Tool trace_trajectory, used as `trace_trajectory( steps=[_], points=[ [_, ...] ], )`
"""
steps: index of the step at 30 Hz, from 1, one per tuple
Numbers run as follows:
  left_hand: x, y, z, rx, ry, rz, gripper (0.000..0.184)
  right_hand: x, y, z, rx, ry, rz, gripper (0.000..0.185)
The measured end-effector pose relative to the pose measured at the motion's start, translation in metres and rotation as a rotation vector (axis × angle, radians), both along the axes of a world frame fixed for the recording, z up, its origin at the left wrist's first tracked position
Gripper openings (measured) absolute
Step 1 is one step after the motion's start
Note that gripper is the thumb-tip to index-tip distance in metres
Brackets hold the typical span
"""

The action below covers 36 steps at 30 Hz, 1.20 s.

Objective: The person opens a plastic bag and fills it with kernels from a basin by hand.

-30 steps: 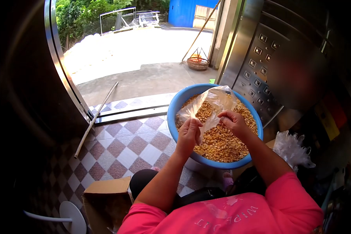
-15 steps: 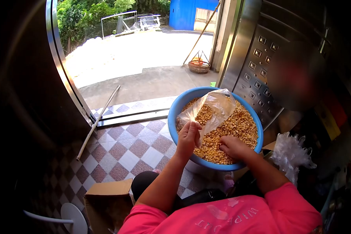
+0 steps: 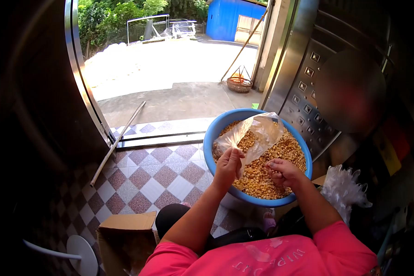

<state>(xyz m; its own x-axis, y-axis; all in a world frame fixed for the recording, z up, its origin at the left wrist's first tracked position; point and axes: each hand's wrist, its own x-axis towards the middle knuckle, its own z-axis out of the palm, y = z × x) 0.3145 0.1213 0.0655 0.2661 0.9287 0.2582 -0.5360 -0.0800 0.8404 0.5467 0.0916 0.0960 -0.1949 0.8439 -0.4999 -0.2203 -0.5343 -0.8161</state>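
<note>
A blue basin (image 3: 209, 148) full of yellow corn kernels (image 3: 295, 148) sits in front of me. Pinched in my left hand (image 3: 230, 165) is the gathered edge of a clear plastic bag (image 3: 265, 133), which spreads above the corn. My right hand (image 3: 284, 173) is just over the kernels on the right side, apart from the bag. Its fingers are curled together, and whatever they may hold is too small to make out.
A bunch of clear plastic bags (image 3: 344, 186) lies right of the basin. An open cardboard box (image 3: 126, 221) and a white round base (image 3: 82, 255) stand at lower left. A pole (image 3: 119, 142) leans across the doorsill. Outside sits a wicker basket (image 3: 239, 84).
My right hand has lifted off the corn, and its fingers have come together. My left hand still grips the bag. The whole view has shifted slightly.
</note>
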Motion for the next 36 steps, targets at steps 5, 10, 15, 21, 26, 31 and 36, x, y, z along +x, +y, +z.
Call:
trace_trajectory(
  steps=[5,10,15,21,26,31,36],
  points=[
    [0.000,0.000,0.000,0.014,0.016,-0.015,0.034,-0.008,0.033,0.009,-0.025,0.288,0.045,0.014],
    [0.000,0.000,0.000,0.011,0.019,-0.014,0.034,-0.043,0.067,0.032,0.004,0.303,-0.132,0.020],
    [-0.001,0.001,0.001,0.003,0.004,-0.027,0.033,-0.061,0.083,0.039,0.245,0.142,-0.244,0.026],
    [-0.001,0.000,0.001,0.019,0.003,-0.034,0.034,-0.058,0.094,0.037,0.407,0.005,-0.133,0.034],
    [0.000,0.000,0.002,-0.011,-0.020,-0.050,0.034,-0.062,0.079,0.035,0.537,-0.262,-0.058,0.030],
    [0.000,0.000,0.001,-0.001,-0.001,-0.037,0.033,-0.048,0.061,0.013,0.906,-0.770,0.011,0.022],
    [0.000,-0.001,0.003,0.000,0.004,-0.022,0.033,-0.034,0.013,0.020,0.957,-1.032,0.251,0.019]
  ],
)
